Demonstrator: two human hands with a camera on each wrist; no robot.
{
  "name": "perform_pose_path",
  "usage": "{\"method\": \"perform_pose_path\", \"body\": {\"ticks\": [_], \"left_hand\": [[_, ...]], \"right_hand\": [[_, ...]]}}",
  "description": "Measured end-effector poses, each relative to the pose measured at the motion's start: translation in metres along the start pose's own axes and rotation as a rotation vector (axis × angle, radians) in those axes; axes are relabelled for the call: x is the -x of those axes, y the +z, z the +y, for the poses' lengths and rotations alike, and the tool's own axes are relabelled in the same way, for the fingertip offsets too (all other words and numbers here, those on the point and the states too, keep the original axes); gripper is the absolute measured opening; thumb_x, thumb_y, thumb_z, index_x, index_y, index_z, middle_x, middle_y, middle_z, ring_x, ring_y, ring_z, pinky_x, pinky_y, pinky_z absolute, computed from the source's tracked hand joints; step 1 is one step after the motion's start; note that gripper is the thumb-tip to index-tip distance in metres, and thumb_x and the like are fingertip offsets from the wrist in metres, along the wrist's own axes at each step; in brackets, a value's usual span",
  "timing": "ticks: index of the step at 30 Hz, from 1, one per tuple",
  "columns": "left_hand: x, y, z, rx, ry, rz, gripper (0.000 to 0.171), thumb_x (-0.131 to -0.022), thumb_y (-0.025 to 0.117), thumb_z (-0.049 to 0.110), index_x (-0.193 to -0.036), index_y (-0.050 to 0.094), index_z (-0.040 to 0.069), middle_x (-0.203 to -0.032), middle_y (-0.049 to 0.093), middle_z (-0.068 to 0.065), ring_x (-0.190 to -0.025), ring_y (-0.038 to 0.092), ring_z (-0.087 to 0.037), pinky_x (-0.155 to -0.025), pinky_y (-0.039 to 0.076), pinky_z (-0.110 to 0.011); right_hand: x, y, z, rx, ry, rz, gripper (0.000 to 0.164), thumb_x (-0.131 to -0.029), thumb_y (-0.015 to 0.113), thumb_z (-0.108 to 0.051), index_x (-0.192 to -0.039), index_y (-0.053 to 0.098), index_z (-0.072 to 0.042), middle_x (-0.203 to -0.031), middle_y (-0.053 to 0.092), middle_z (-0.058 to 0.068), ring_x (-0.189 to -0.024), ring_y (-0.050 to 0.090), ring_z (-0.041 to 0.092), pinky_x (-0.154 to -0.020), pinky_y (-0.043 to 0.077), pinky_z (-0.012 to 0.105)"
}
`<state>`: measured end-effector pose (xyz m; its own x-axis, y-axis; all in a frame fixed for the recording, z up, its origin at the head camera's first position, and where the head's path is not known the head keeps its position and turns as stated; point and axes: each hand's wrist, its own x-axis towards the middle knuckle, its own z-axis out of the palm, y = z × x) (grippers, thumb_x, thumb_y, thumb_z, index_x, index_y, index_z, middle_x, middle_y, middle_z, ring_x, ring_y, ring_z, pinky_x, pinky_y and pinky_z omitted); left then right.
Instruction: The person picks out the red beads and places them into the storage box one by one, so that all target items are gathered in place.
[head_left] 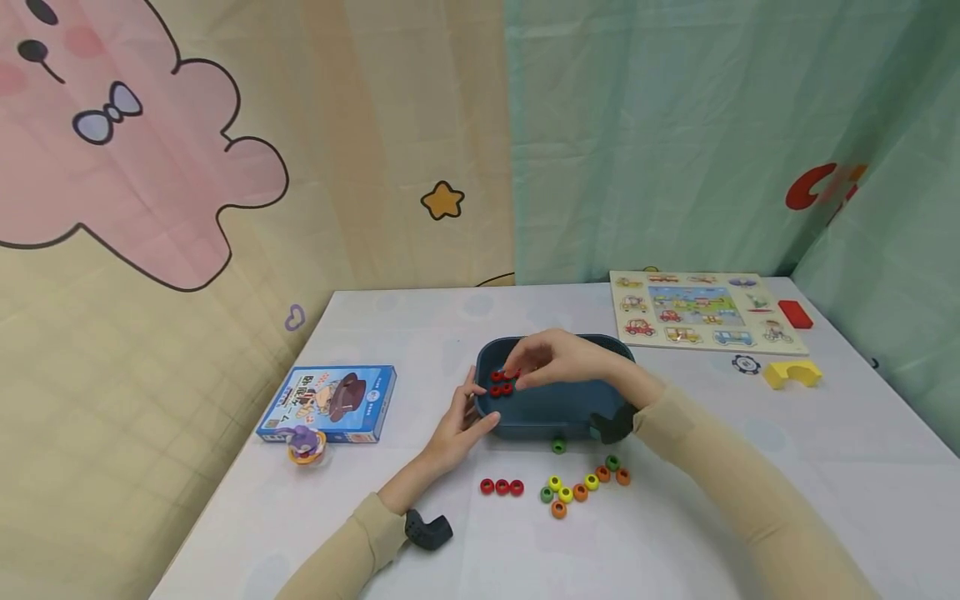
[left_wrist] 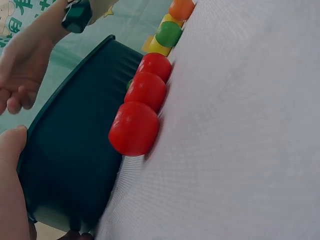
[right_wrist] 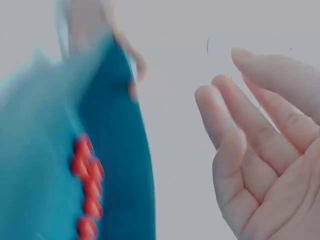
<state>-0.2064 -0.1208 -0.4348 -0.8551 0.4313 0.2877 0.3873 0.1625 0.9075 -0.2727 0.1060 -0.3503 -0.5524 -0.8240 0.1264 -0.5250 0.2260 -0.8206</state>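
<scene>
A dark blue plastic basin (head_left: 555,404) stands on the table with several red beads (head_left: 496,391) inside at its left end. My left hand (head_left: 453,429) grips that end, thumb on the near wall and fingers round the side. Over the basin is my right hand (head_left: 558,358), fingers loosely bent above the red beads. Nothing shows between the fingers of the right hand (right_wrist: 265,145) in its wrist view. Three red beads (left_wrist: 135,129) lie in a row on the table in front of the basin.
Green, yellow and orange beads (head_left: 581,492) lie scattered before the basin, one green bead (head_left: 558,447) close to its wall. A blue box (head_left: 330,404) and a purple toy (head_left: 304,443) sit at left. At back right are a picture puzzle board (head_left: 637,304), a yellow block (head_left: 792,373) and a red block (head_left: 795,314).
</scene>
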Motion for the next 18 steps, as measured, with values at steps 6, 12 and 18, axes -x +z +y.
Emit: {"method": "perform_pose_path", "body": {"ticks": [6,12,18], "left_hand": [[0.000,0.000,-0.001,-0.004,0.020,0.001,0.041,-0.091,0.051,0.010,-0.119,0.027,-0.007,-0.147,-0.001,-0.017,-0.128,0.022,-0.039,-0.098,0.029,-0.047],[0.000,-0.001,-0.001,-0.014,0.010,0.005,0.042,-0.090,0.052,0.013,-0.120,0.028,-0.006,-0.148,0.000,-0.015,-0.127,0.023,-0.040,-0.097,0.029,-0.050],[0.000,0.000,-0.001,-0.020,0.017,0.006,0.041,-0.090,0.052,0.012,-0.119,0.029,-0.006,-0.147,0.001,-0.016,-0.127,0.023,-0.040,-0.097,0.029,-0.050]], "right_hand": [[0.027,0.045,-0.008,-0.011,-0.066,-0.072,0.019,-0.083,0.064,-0.020,-0.101,0.062,-0.014,-0.096,0.063,0.004,-0.082,0.060,0.010,-0.068,0.051,0.030],[0.043,0.084,0.004,0.064,-0.043,-0.029,0.022,-0.080,0.067,-0.019,-0.101,0.062,-0.013,-0.093,0.064,0.002,-0.081,0.058,0.009,-0.063,0.050,0.023],[0.048,0.105,0.018,0.161,0.002,0.015,0.029,-0.077,0.070,-0.029,-0.102,0.062,-0.017,-0.096,0.061,-0.008,-0.084,0.055,0.009,-0.069,0.048,0.022]]}}
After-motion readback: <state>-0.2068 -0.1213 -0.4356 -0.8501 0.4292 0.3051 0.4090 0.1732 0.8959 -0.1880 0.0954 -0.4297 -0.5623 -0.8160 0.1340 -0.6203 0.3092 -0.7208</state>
